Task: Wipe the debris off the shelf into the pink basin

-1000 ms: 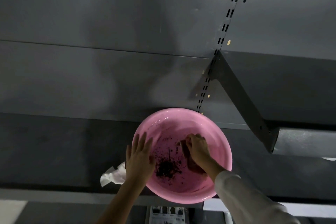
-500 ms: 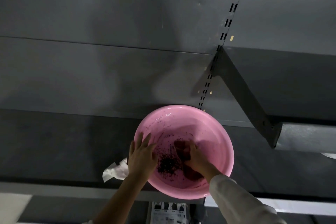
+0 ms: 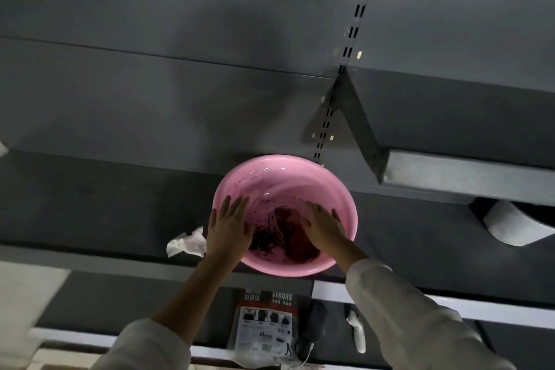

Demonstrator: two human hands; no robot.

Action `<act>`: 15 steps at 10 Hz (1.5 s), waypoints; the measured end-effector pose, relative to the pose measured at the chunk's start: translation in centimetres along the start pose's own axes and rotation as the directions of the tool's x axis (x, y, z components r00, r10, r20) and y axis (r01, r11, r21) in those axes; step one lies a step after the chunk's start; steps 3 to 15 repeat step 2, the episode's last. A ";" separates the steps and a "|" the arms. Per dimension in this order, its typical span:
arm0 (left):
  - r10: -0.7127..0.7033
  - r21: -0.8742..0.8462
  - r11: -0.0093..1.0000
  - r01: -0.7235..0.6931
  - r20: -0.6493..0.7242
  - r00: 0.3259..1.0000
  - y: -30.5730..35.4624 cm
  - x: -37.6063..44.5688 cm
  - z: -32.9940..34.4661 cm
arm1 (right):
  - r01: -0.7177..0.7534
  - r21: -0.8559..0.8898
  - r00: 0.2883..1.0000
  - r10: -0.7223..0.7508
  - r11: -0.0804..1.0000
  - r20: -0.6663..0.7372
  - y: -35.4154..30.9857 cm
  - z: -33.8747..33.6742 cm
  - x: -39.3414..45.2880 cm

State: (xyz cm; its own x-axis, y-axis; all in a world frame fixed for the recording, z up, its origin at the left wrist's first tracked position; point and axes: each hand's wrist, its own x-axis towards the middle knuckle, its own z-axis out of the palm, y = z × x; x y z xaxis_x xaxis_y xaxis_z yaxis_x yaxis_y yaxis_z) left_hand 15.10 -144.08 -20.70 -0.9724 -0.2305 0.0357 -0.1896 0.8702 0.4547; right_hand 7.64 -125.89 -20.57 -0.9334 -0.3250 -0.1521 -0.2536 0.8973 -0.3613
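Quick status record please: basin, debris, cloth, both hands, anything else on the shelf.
basin: pink, on the dark shelf, near its front edge
debris: dark pile on the basin floor, specks up the wall
cloth: dark red, inside the basin
left hand: open, flat on the basin's left rim
right hand: fingers spread, over the cloth
tissue: white, crumpled, left of the basin

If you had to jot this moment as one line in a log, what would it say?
pink basin on shelf | debris and dark red cloth inside | left hand open on rim | right hand open over cloth
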 end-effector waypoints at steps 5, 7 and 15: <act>-0.019 -0.076 0.997 0.010 -0.124 0.992 3.2 -6.4 0.3 | 0.104 -0.030 0.989 -0.107 0.994 -0.101 1.5 -2.2 -5.4; -0.019 -0.076 0.997 0.010 -0.124 0.992 3.2 -6.4 0.3 | 0.104 -0.030 0.989 -0.107 0.994 -0.101 1.5 -2.2 -5.4; -0.019 -0.076 0.997 0.010 -0.124 0.992 3.2 -6.4 0.3 | 0.104 -0.030 0.989 -0.107 0.994 -0.101 1.5 -2.2 -5.4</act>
